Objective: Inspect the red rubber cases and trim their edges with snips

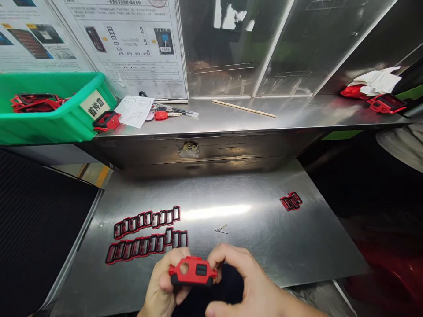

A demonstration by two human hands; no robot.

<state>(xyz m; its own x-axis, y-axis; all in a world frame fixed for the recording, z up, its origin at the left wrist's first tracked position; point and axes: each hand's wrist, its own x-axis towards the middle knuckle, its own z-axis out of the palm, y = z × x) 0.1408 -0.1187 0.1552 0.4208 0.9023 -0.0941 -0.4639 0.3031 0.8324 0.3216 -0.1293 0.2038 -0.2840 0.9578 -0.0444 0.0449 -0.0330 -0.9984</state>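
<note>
In my left hand (165, 281) is a red and black plastic frame (193, 271), held edge-on. A round hole and a small black rectangular inset show on its near face. My left fingers and thumb close around its left end. At the right end, bent fingertips of my right hand (241, 279) touch the frame, while the right thumb stands well apart, lower down. Beyond my hands, a small pair of nippers (222, 229) lies on the metal table (257, 251). Similar red and black frames lie in an upper row (145, 220) and a lower row (142, 247) on the left.
More frames (291, 201) are grouped at the table's right. A raised metal shelf (205, 119) holds a green bin (76, 105) of red parts, a paper note (135, 111), keys (161, 115), a pen, a wooden stick (244, 108) and white cloth or tissue (376, 81). A grey sleeve (403, 143) shows at right.
</note>
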